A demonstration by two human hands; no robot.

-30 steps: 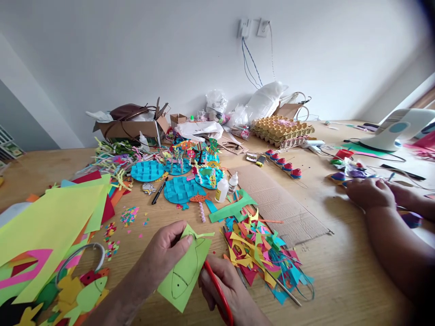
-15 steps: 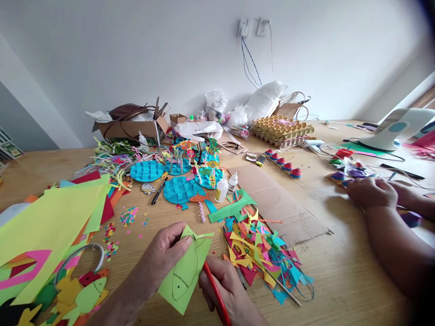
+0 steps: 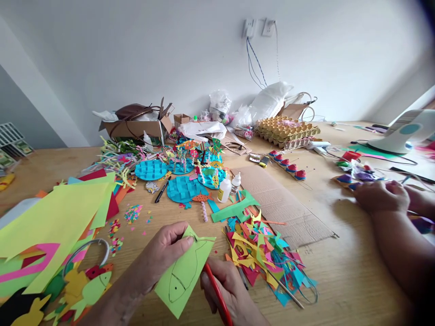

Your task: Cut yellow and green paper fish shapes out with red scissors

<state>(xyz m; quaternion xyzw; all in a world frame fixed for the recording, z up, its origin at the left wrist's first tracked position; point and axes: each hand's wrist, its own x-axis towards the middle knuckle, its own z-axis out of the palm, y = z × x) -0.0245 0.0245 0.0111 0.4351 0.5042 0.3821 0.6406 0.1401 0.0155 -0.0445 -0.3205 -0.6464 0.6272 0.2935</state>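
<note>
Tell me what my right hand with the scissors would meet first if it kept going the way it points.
The green paper with the drawn fish, pinched by your left hand. The red scissors in your right hand aim up-left and seem to touch its edge.

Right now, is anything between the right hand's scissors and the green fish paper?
Nothing visible: the red scissors in the right hand meet the green paper at its right edge, and the left hand pinches its top.

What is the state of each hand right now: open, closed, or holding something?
Left hand: closed, pinching the green paper with a fish drawn on it.
Right hand: closed around the red scissors.
</note>
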